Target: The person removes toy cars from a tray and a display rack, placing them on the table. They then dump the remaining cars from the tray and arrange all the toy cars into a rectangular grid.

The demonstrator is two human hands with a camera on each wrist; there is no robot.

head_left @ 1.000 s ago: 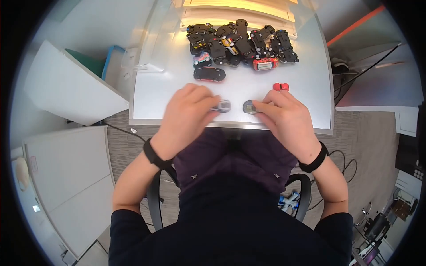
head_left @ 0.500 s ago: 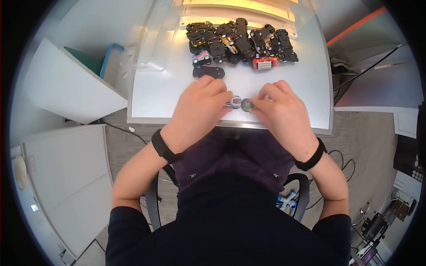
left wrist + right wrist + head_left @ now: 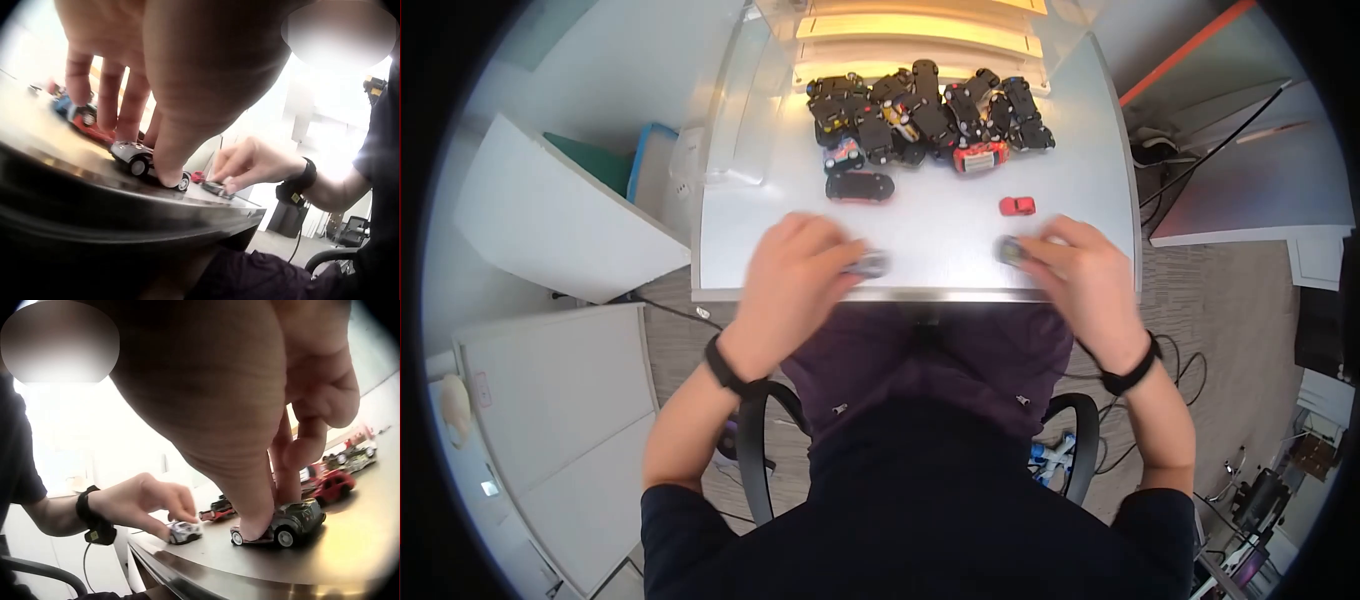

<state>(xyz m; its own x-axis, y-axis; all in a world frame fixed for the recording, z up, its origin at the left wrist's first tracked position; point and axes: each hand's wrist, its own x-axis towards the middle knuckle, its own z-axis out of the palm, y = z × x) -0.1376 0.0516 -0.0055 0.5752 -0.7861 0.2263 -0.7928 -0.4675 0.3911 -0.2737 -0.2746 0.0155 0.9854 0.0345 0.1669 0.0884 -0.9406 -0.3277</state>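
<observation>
Near the table's front edge, my left hand [image 3: 795, 280] pinches a silver-white toy car [image 3: 871, 264] between thumb and fingers. In the left wrist view, that white car [image 3: 130, 150] stands with its wheels at the tabletop. Farther right, my right hand [image 3: 1092, 285] pinches a dark grey-green toy car [image 3: 1006, 250]; the right wrist view shows this dark car [image 3: 301, 520] upright, the thumb at one end of it. The two cars face each other across a wide gap. A small red toy car [image 3: 1017, 206] sits just beyond the right hand.
A pile of toy cars [image 3: 935, 120], many upside down, covers the back of the white table [image 3: 940, 225]. A black overturned car [image 3: 860, 186] lies in front of the pile at left. Yellow-lit slats [image 3: 920, 47] stand behind, and a clear plastic box [image 3: 735, 150] is at left.
Half a second ago the two held cars nearly met nose to nose. Since then my hands have drawn them apart, left hand leftward and right hand rightward. The red car shows again.
</observation>
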